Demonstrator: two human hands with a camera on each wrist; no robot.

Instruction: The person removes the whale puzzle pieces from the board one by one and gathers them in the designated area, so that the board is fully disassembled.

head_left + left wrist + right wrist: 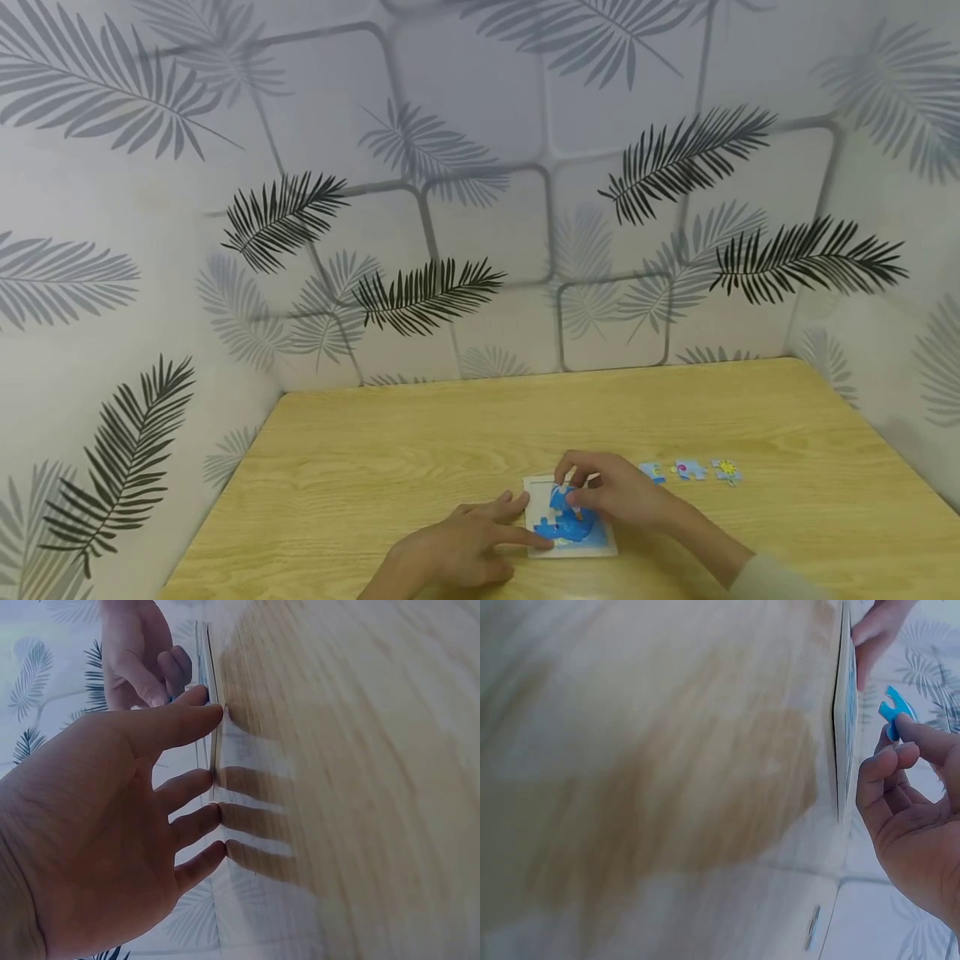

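Observation:
A white-rimmed puzzle tray (606, 552) lies flat on the table, with joined blue puzzle pieces (573, 531) filling its lower part. Above it, my right hand (622, 493) pinches a blue puzzle piece (890, 712) between thumb and fingertips, tilted and clear of the tray in the right wrist view. My left hand (463, 543) rests at the tray's left side, fingers spread; the index finger reaches over the lower rim and the thumb is by the left edge. In the left wrist view several fingertips (219, 814) touch the tabletop. The right hand covers part of the tray's upper right.
To the right of the tray, a blue piece (652, 473), a piece with a pink swirl (688, 470) and a piece with a yellow sun (726, 471) lie in a row. The wood-grain table (390, 442) meets a leaf-patterned wall (495, 325) at the back.

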